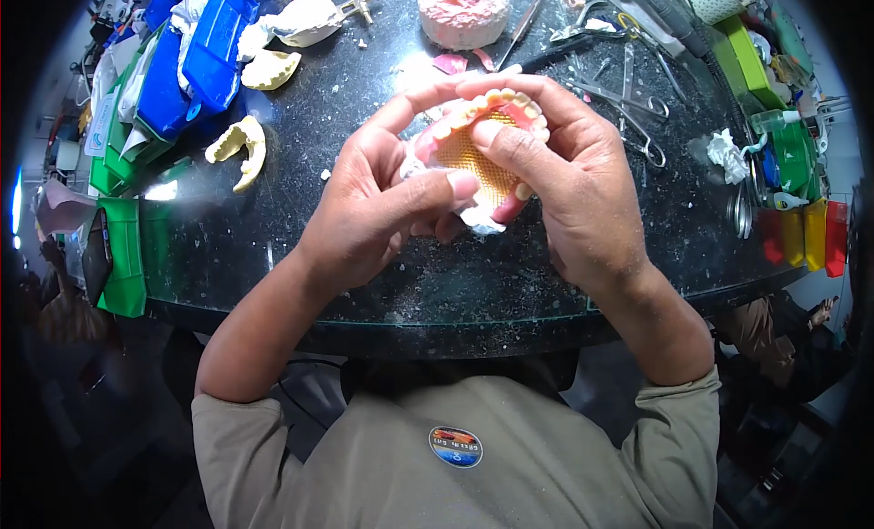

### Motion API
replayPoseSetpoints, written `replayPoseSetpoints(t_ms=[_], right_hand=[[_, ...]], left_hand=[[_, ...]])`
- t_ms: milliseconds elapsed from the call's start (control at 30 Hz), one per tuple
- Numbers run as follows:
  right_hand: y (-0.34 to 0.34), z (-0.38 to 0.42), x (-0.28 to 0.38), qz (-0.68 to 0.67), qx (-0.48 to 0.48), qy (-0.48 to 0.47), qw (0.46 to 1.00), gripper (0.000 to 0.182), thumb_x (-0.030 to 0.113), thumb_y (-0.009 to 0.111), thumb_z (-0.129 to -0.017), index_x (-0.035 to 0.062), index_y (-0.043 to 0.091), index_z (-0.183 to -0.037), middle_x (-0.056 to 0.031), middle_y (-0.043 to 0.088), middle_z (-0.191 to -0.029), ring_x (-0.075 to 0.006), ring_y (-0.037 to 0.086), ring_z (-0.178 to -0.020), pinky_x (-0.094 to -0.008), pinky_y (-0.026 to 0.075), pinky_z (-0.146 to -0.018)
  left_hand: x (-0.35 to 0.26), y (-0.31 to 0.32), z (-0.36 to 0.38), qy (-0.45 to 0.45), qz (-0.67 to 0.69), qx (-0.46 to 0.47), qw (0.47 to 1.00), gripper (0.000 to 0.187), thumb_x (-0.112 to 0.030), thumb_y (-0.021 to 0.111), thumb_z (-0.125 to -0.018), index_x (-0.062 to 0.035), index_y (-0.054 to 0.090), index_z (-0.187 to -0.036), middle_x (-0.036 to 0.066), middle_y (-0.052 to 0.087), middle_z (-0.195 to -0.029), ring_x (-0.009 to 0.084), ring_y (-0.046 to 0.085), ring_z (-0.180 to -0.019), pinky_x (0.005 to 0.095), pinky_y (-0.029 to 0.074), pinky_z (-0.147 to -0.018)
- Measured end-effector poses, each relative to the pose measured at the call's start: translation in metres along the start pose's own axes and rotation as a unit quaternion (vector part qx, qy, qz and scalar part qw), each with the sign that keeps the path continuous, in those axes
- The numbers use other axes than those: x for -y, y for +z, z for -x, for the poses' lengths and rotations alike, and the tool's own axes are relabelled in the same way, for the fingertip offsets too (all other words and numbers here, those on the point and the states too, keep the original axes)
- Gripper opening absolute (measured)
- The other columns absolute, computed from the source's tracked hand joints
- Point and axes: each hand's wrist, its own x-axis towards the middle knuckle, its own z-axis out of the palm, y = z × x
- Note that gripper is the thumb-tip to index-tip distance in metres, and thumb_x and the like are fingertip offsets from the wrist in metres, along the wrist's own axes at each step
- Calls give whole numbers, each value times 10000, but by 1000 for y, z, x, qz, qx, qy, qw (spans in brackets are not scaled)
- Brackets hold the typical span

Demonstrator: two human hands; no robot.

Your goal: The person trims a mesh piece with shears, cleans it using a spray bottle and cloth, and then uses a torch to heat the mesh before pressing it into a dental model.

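Observation:
A denture (487,163) with pale teeth, pink gum edges and a gold mesh plate is held up over the dark worktop, between both hands. My left hand (378,192) grips its left side, the thumb lying across the lower mesh and the fingers behind. From the right, my right hand (578,165) holds it with the thumb pressed on the upper mesh and the fingers curled round the back. White plaster-like material (481,221) clings to its lower edge.
Blue bins (214,51) and green bins stand at the left. Cream casts (238,151) lie beside them. A pink and white plaster block (462,17) is at the top. Scissors-like tools (628,101), crumpled white paper (726,156) and coloured bins (813,233) are at the right.

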Motion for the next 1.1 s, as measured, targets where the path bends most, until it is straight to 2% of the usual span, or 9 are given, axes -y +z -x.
replayPoseSetpoints(t_ms=[33,67,133,267,333,467,533,833,1100], right_hand=[[0,-1,-2,-1,4,-3,1000,268,96,578,-880,7,553,-1131,-83,635,-950,-64,622,-784,-163,514,-527],[-1,-1,-3,-1,7,-5,1000,271,97,586,-876,9,553,-1129,-82,637,-949,-65,623,-779,-164,514,-523],[-2,-2,-3,-6,13,0,1000,277,98,598,-867,12,550,-1127,-78,638,-944,-67,626,-768,-166,515,-513],[-2,0,2,-29,18,19,999,283,100,609,-858,17,539,-1119,-75,639,-937,-72,629,-747,-169,515,-491],[-2,0,3,-38,21,23,999,280,101,609,-858,17,535,-1115,-76,639,-939,-74,631,-744,-170,517,-487],[-4,0,2,-43,28,19,998,278,97,605,-860,13,527,-1114,-84,638,-946,-82,638,-753,-170,524,-495],[-4,0,1,-40,28,14,999,279,95,600,-861,10,523,-1115,-89,637,-951,-86,641,-757,-170,528,-500],[-4,-1,2,-35,23,21,999,273,77,586,-857,3,511,-1109,-94,630,-953,-94,644,-771,-175,536,-504],[-7,-4,5,-93,38,38,994,325,65,607,-828,-23,497,-1121,-102,629,-956,-134,659,-801,-199,567,-550]], left_hand=[[-1,-1,0,-8,-1,1,1000,641,-81,629,-802,34,312,-1347,100,578,-962,119,568,-789,242,470,-661],[-5,1,0,-25,-11,-5,1000,673,-90,620,-776,54,295,-1348,151,533,-1087,183,559,-952,299,475,-803],[-9,3,-1,-47,-21,-7,999,707,-105,613,-753,73,277,-1350,203,489,-1214,249,548,-1118,354,477,-949],[-8,-1,-1,-48,-32,11,998,715,-141,629,-769,76,274,-1351,205,487,-1218,251,540,-1128,349,458,-967],[-6,-3,-1,-41,-26,21,999,705,-141,639,-784,69,278,-1352,183,510,-1164,222,551,-1054,319,459,-904],[-3,-6,-1,-36,15,35,999,656,-89,657,-826,38,294,-1358,93,602,-948,103,599,-753,204,486,-632],[-3,-6,-1,-33,26,40,998,644,-75,660,-837,30,299,-1359,71,625,-898,73,611,-683,177,493,-567],[-2,-3,0,-30,36,46,998,630,-103,648,-853,15,302,-1366,75,623,-928,75,614,-718,186,501,-587],[-1,-9,-1,-39,70,65,995,709,-413,585,-877,3,295,-1373,71,616,-918,101,612,-648,198,514,-539]])
